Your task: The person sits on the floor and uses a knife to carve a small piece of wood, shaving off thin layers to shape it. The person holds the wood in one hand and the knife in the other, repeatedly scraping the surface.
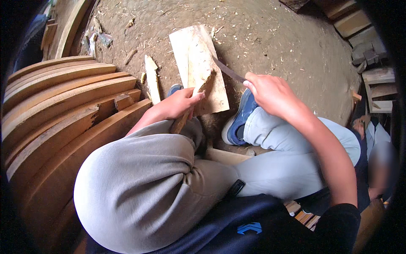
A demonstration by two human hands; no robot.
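My left hand (182, 103) is closed around a narrow wooden stick (179, 123), which slants up and to the right with its rough far end over a pale flat board (186, 46). The board lies on the ground beyond my feet. My right hand (268, 91) grips a long dark narrow blade (230, 73) at its near end. Its far tip reaches the right edge of the board, close to the end of the stick. Any handle on the blade is hidden in my fingers.
Several long planks (63, 84) are stacked at the left. A split wood piece (151, 78) and shavings lie on the dirt floor (275, 38). Wood blocks (353, 25) are piled at the far right. My blue shoe (245, 114) is beside the board. Another person (378, 144) is at the right edge.
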